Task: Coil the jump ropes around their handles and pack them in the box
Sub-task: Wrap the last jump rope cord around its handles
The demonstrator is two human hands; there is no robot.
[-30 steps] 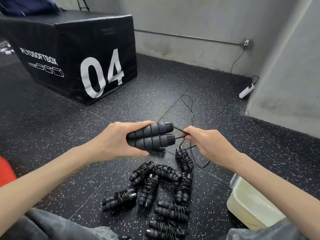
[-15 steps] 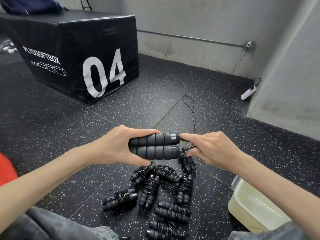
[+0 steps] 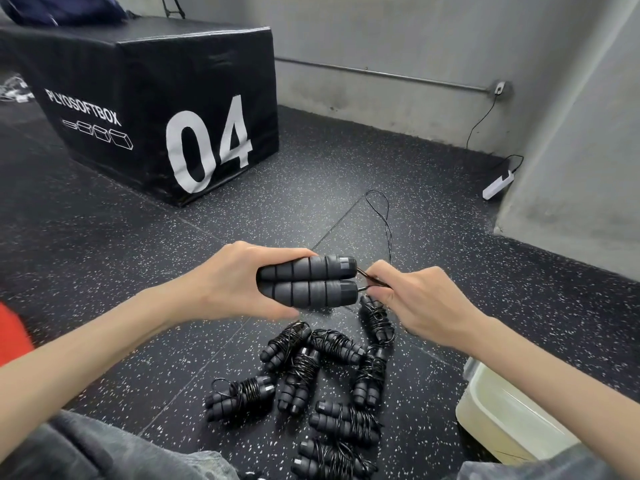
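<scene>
Jump-rope handles [image 3: 308, 281] still in left-hand [image 3: 239, 282] grip, right hand [image 3: 420, 301] pinching cord [image 3: 372, 283], now clear of handle ends.

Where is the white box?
The white box sits on the floor at the lower right of the head view, under the right forearm and right of the pile of coiled ropes.

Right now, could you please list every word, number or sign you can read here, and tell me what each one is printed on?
"PLYOSOFTBOX": white letters on the side of the black plyo box.
"04": large white digits on the same side, further right.
A row of four small white box outlines beneath the word; a sign, not text.
No readable print on the handles, coiled ropes or bin.
</scene>
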